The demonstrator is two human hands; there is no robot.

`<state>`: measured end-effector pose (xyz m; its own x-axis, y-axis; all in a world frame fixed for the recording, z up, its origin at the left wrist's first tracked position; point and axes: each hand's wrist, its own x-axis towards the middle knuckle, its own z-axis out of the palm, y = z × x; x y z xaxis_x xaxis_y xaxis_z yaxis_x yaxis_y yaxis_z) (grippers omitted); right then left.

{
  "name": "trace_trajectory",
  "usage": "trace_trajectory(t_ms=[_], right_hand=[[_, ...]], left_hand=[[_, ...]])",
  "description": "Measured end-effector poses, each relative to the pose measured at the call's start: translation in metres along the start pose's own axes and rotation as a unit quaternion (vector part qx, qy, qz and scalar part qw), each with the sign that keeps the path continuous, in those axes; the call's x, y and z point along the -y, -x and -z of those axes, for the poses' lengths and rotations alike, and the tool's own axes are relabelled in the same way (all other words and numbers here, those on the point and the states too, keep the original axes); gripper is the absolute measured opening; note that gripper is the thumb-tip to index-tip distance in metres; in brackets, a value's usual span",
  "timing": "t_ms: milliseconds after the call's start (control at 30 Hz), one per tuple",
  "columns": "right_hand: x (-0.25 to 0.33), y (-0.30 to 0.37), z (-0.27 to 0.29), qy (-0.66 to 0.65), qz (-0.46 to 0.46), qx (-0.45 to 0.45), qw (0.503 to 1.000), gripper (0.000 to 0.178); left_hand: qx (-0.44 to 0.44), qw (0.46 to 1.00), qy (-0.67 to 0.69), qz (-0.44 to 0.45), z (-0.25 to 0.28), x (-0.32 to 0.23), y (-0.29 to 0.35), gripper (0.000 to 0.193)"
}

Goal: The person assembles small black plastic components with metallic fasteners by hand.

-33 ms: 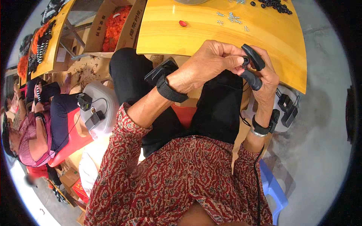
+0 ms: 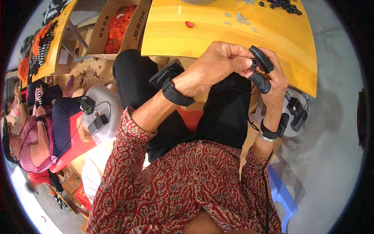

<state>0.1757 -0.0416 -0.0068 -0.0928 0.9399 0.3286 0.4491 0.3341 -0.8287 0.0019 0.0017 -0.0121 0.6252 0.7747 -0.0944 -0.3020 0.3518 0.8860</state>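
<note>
Over the near edge of the table, my right hand (image 2: 277, 78) is wrapped round a black curved piece (image 2: 262, 59), whose two thick ends show above and below. A small black ring-shaped part (image 2: 254, 64) sits between those ends. My left hand (image 2: 220, 64) reaches in from the left, its thumb and fingertips pinched on this small part. The middle of the curved piece is hidden by my right hand, so I cannot tell whether the small part is fixed to it. Black straps circle both wrists, and a dark device is on the left one.
On the yellow table (image 2: 171, 39) lie a small red piece (image 2: 189, 24), loose silvery bits (image 2: 242, 18) and black round parts (image 2: 286, 6). An open carton (image 2: 95, 43) with orange material stands left of it. Another person (image 2: 37, 144) sits at far left. A blue stool (image 2: 282, 191) is at lower right.
</note>
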Motion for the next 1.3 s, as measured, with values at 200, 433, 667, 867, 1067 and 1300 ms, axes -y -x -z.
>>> trace_trajectory(t_ms=[200,433,667,867,1067,1300], right_hand=[[-0.001,-0.002,-0.002,-0.016,-0.012,0.001,1.0,0.043],[-0.001,-0.003,0.001,0.036,-0.004,0.058,0.998,0.039],[0.003,-0.004,-0.003,0.021,-0.003,0.054,0.998,0.036],[0.001,-0.004,-0.001,0.048,0.036,0.039,0.997,0.035],[0.0,-0.001,0.003,0.06,0.051,-0.01,0.997,0.034],[0.009,0.003,0.006,0.088,0.058,-0.04,0.994,0.031]], left_hand=[[-0.033,0.999,-0.012,0.004,0.0,-0.007,0.0,0.027],[-0.039,0.996,-0.078,-0.009,0.002,-0.011,0.0,0.034],[-0.027,0.993,-0.112,-0.009,0.005,-0.01,-0.001,0.036],[0.002,0.992,-0.128,-0.003,0.006,-0.012,-0.002,0.044],[0.063,0.991,-0.115,-0.026,0.004,-0.009,-0.001,0.059],[0.095,0.977,-0.182,-0.054,0.001,-0.01,0.0,0.069]])
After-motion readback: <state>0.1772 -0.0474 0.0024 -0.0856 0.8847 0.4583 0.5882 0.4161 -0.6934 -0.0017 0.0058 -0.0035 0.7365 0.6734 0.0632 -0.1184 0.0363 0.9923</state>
